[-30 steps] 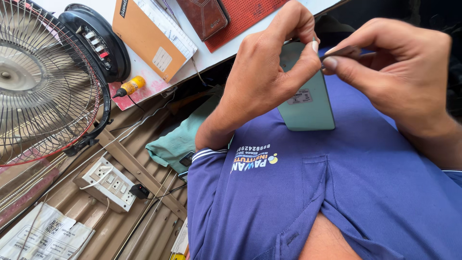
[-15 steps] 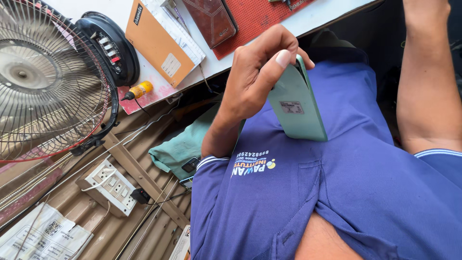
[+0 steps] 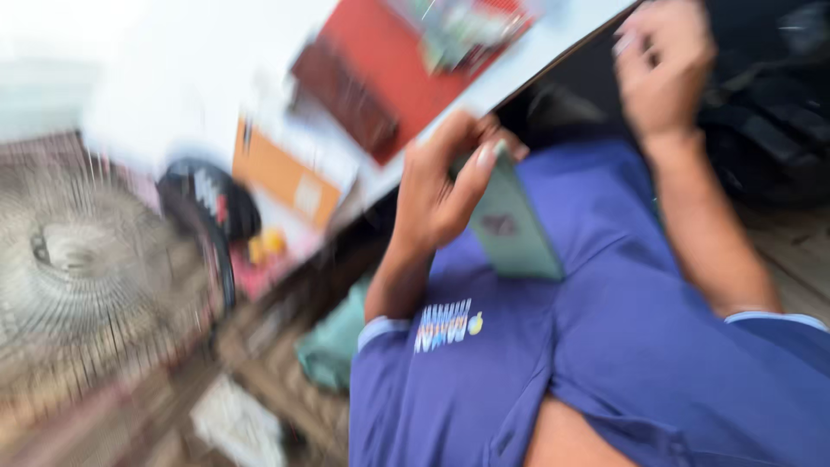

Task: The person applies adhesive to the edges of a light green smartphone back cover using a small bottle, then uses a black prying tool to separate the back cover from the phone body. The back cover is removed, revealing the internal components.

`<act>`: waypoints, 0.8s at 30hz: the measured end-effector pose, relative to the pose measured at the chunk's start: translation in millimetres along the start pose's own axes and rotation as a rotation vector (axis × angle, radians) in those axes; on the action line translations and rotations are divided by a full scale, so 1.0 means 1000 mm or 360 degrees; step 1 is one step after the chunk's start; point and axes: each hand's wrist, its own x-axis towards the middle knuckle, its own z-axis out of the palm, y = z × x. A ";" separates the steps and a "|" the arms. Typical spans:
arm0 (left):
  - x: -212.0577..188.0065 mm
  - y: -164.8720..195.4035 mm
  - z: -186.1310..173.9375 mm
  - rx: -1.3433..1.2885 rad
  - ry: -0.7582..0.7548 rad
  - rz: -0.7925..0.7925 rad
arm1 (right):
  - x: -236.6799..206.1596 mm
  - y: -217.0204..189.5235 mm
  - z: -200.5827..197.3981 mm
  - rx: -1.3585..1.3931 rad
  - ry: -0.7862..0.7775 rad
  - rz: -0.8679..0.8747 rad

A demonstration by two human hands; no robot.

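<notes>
Left hand (image 3: 441, 195) is pinching green phone (image 3: 512, 229) against shirt (image 3: 605, 346); right hand (image 3: 661, 73) is hovering curled by table (image 3: 553, 47), grip too blurred to tell.

White tabletop (image 3: 553, 52) crossing the far part of the scene, its near edge running diagonally from the lower left toward the upper right. Directly on it: a red mat (image 3: 389, 65), with a dark brown rectangular object (image 3: 346, 95) lying on the mat's left part and a blurred cluster of small items (image 3: 458, 30) at the mat's far end; an orange flat box (image 3: 285, 177) to the left of the mat, near the table edge; a black round device (image 3: 212, 203) further left; a small yellow object (image 3: 268, 246) just beside both. Motion blur obscures finer detail.
</notes>
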 end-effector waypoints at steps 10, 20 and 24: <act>0.079 0.002 0.109 0.0493 -0.0343 0.0025 | -0.094 0.054 -0.138 -0.0136 0.0576 0.1210; 0.167 -0.004 0.279 0.0487 -0.0322 0.0069 | -0.075 0.225 -0.297 -0.0175 0.0773 0.1198; 0.192 0.004 0.338 0.0407 -0.0353 0.0066 | -0.014 0.311 -0.368 -0.0167 0.0989 0.0679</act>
